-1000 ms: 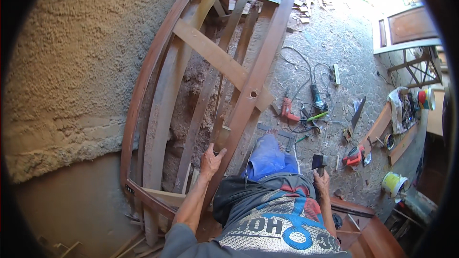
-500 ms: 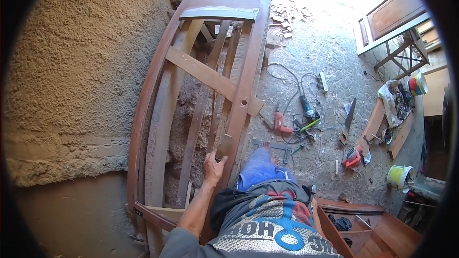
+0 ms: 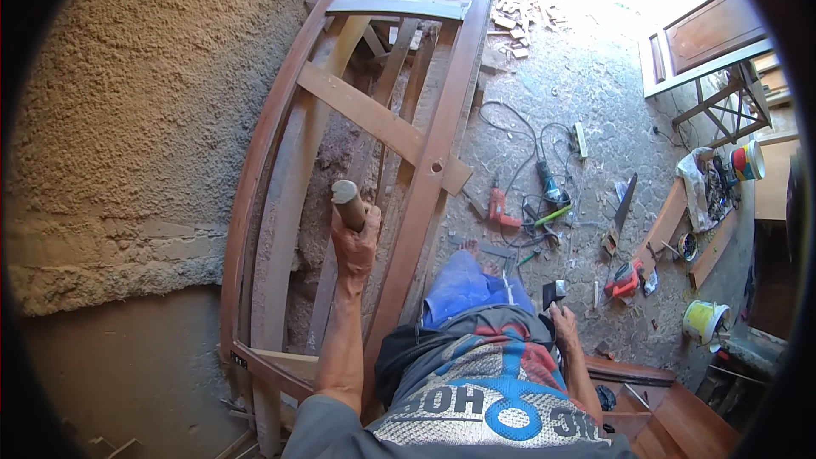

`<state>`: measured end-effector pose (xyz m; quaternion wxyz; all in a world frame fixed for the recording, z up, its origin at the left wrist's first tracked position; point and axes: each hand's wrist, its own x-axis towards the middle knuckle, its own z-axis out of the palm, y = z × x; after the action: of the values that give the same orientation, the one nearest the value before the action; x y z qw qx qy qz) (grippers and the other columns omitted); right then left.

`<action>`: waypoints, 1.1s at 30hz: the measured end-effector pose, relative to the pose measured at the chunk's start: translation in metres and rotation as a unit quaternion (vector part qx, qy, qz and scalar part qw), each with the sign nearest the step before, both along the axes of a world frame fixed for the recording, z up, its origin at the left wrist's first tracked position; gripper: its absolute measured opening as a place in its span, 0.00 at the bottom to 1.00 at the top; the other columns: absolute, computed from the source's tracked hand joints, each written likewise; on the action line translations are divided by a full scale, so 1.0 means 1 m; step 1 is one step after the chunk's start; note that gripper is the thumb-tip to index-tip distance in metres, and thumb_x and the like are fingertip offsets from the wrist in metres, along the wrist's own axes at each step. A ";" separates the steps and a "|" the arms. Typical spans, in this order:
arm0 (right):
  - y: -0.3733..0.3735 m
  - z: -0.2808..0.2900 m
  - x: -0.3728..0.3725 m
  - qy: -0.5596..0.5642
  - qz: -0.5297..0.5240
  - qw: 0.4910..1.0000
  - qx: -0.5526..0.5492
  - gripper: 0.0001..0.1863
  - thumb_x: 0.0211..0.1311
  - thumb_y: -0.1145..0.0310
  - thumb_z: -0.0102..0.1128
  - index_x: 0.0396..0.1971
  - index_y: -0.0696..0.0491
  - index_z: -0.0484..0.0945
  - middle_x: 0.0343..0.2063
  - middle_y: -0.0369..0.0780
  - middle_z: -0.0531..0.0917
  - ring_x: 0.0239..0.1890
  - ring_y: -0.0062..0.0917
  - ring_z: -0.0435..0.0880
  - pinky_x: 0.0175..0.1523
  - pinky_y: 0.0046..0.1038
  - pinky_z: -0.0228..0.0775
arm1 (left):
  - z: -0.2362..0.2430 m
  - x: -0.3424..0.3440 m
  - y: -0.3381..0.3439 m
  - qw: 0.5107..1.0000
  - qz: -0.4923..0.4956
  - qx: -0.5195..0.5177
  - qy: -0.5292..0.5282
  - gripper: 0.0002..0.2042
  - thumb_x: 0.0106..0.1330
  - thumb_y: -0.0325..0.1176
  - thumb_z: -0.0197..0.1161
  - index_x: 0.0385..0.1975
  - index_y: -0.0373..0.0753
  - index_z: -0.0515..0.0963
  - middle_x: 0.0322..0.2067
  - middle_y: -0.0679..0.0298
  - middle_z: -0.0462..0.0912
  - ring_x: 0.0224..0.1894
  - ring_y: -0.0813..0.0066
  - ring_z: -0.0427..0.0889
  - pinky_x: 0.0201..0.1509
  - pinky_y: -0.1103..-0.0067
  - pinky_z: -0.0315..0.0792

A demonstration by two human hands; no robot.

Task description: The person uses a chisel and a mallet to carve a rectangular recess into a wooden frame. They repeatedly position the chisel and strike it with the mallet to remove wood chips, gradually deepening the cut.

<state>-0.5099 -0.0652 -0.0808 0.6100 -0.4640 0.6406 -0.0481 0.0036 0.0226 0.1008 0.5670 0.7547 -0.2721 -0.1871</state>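
My left hand (image 3: 355,242) is closed around a thick round wooden handle (image 3: 347,194) with a pale, worn end turned up. It is over the open frame of a reddish-brown wooden door (image 3: 438,136), left of its right-hand rail. What the handle's lower end carries is hidden by the fist. My right hand (image 3: 563,323) is beside my right hip, closed on a dark block-shaped thing (image 3: 552,292) with a light patch; its kind I cannot make out. A loose light board (image 3: 361,112) lies slantwise across the door frame, and a round hole shows in the rail near it.
A rough wall (image 3: 153,119) stands left of the door. On the floor lie a red drill (image 3: 500,207), a teal power tool (image 3: 551,187) with cords, a handsaw (image 3: 623,204), another red tool (image 3: 625,280) and a white-and-yellow bucket (image 3: 705,320). A reddish wooden cabinet (image 3: 680,425) is at lower right.
My left hand has lifted from the door's right rail and moved up and left, with the round wooden handle in it. My right hand has come into view beside my hip with the dark block.
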 end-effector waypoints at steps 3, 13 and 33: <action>-0.027 0.070 0.047 -0.054 0.010 0.998 0.030 0.15 0.61 0.56 0.64 0.37 0.52 0.75 0.25 0.30 0.73 0.27 0.16 0.69 0.33 0.26 0.64 | 0.040 0.000 -0.049 0.986 0.000 -0.169 -0.006 0.13 0.67 0.26 0.66 0.47 0.36 0.71 0.32 0.67 0.75 0.32 0.80 0.75 0.37 0.83 0.73; -0.072 0.107 0.077 -0.069 0.018 0.997 -0.040 0.14 0.63 0.63 0.64 0.42 0.53 0.72 0.18 0.32 0.72 0.13 0.17 0.70 0.17 0.24 0.63 | 0.030 0.022 -0.137 0.980 -0.063 -0.189 -0.017 0.10 0.65 0.25 0.68 0.40 0.37 0.72 0.33 0.68 0.75 0.36 0.82 0.75 0.41 0.82 0.73; -0.088 0.138 0.155 -0.071 0.058 0.989 -0.115 0.15 0.59 0.68 0.67 0.40 0.59 0.73 0.26 0.37 0.78 0.27 0.21 0.76 0.31 0.28 0.69 | 0.031 0.032 -0.146 0.970 -0.015 -0.216 -0.106 0.09 0.60 0.19 0.70 0.29 0.37 0.75 0.31 0.65 0.78 0.35 0.77 0.77 0.43 0.78 0.73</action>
<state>-0.3544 -0.1532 0.0577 0.5978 -0.5628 0.5583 -0.1193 0.0360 -0.1231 0.1319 0.6815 0.6257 -0.3762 -0.0511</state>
